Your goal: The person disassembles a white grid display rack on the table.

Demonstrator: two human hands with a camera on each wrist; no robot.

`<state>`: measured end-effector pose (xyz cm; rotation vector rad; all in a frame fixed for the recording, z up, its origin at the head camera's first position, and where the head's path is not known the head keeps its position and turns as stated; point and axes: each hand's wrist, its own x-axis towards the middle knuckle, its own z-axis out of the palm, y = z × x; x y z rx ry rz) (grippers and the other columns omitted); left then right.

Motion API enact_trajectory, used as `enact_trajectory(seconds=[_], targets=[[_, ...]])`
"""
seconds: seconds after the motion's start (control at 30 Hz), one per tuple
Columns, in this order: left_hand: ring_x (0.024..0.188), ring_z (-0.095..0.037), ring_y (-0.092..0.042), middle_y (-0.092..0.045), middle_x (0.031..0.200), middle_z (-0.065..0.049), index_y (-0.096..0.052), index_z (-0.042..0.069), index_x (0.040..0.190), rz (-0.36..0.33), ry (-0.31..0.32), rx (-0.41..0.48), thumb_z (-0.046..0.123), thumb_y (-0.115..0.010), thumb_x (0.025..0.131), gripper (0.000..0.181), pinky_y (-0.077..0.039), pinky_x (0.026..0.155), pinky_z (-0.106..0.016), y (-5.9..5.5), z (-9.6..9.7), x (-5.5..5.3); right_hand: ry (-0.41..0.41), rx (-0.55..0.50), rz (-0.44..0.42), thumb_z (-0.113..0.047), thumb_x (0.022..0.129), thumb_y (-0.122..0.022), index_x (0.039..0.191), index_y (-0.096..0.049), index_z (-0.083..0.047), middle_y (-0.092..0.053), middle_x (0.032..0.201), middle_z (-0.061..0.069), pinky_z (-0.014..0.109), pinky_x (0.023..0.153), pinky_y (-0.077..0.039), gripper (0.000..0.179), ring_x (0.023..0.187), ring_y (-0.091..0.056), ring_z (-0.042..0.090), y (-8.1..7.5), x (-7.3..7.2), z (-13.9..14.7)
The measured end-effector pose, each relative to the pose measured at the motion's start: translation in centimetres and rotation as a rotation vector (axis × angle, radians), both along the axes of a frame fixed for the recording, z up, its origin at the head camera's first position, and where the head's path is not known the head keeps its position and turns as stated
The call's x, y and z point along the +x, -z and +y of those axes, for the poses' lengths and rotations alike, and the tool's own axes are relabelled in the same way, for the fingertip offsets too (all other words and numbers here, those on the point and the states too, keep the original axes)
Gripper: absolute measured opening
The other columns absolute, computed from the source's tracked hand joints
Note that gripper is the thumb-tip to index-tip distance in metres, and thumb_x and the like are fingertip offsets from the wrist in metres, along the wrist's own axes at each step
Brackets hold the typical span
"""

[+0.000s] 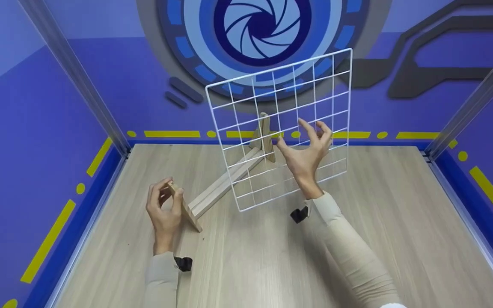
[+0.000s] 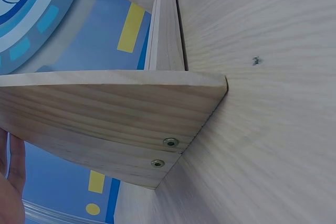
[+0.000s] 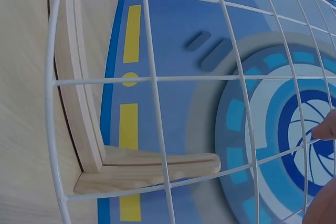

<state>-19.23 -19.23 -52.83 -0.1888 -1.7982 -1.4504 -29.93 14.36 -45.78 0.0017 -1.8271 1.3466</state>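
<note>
My right hand [image 1: 304, 160] holds a white wire grid panel [image 1: 277, 97], its fingers and thumb on the wires. The panel is upright and tilted, raised over the table in front of a wooden stand [image 1: 223, 182]. That stand has two end boards joined by grooved rails. With bent fingers and thumb, my left hand [image 1: 164, 214] grips the top of the near end board [image 1: 188, 211]. Two metal screws [image 2: 170, 142] show low on this board in the left wrist view. The far end board [image 3: 152, 171] shows through the grid in the right wrist view.
The stand's foot rests on a light wood-grain table [image 1: 246, 265]. A blue wall [image 1: 114, 94] with a round printed emblem rises behind, and metal posts [image 1: 75, 81] stand at the corners. A black wrist-camera mount [image 1: 299, 214] sits at my right cuff.
</note>
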Motion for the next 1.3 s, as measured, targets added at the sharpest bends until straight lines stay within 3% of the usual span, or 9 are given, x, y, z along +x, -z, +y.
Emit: enact_trajectory(seconds=[0.23,0.53,1.07,1.2,1.3], targets=[[0.097,-0.019,-0.066,-0.065,0.109,-0.024,-0.067,-0.014,0.124,-0.003,-0.010,0.013,-0.015,-0.074,0.087,0.038,-0.061,0.092,-0.027,-0.1,0.0,0.0,0.056,0.023,-0.028,-0.024,0.069,-0.098,0.128,-0.078,-0.011,-0.046,0.145,0.025,0.049,0.108,-0.035,0.064,0.130,-0.043,0.039,0.9,-0.2,1.5],[0.097,-0.013,-0.066,-0.065,0.108,-0.024,-0.067,-0.014,0.123,0.006,-0.018,0.013,-0.016,-0.074,0.086,0.038,-0.060,0.090,-0.023,0.0,0.1,-0.1,0.116,0.017,-0.100,-0.023,0.066,-0.099,0.126,-0.080,-0.012,-0.046,0.148,0.023,0.060,0.115,-0.028,0.064,0.134,-0.041,0.041,1.9,-0.3,3.1],[0.097,-0.013,-0.065,-0.065,0.109,-0.027,-0.067,-0.015,0.122,0.018,-0.015,0.003,-0.017,-0.073,0.086,0.037,-0.059,0.090,-0.022,-0.3,0.1,-0.3,0.215,0.002,-0.189,-0.024,0.066,-0.099,0.128,-0.080,-0.017,-0.047,0.150,0.019,0.058,0.120,-0.023,0.065,0.141,-0.037,0.040,3.2,-0.4,5.0],[0.098,-0.015,-0.066,-0.067,0.111,-0.021,-0.069,-0.009,0.125,0.009,-0.014,-0.004,-0.015,-0.074,0.087,0.038,-0.058,0.092,-0.021,1.3,-0.5,-0.9,0.224,-0.015,-0.210,-0.021,0.066,-0.099,0.130,-0.079,-0.017,-0.047,0.150,0.017,0.058,0.119,-0.023,0.067,0.140,-0.037,0.038,3.8,-0.2,5.5],[0.097,-0.016,-0.066,-0.066,0.109,-0.019,-0.069,-0.009,0.125,0.014,-0.015,-0.006,-0.015,-0.074,0.087,0.039,-0.058,0.091,-0.020,1.4,-0.6,-0.9,0.221,-0.012,-0.216,-0.020,0.066,-0.098,0.131,-0.078,-0.018,-0.046,0.150,0.017,0.058,0.118,-0.024,0.068,0.139,-0.037,0.038,4.1,-0.1,5.7]])
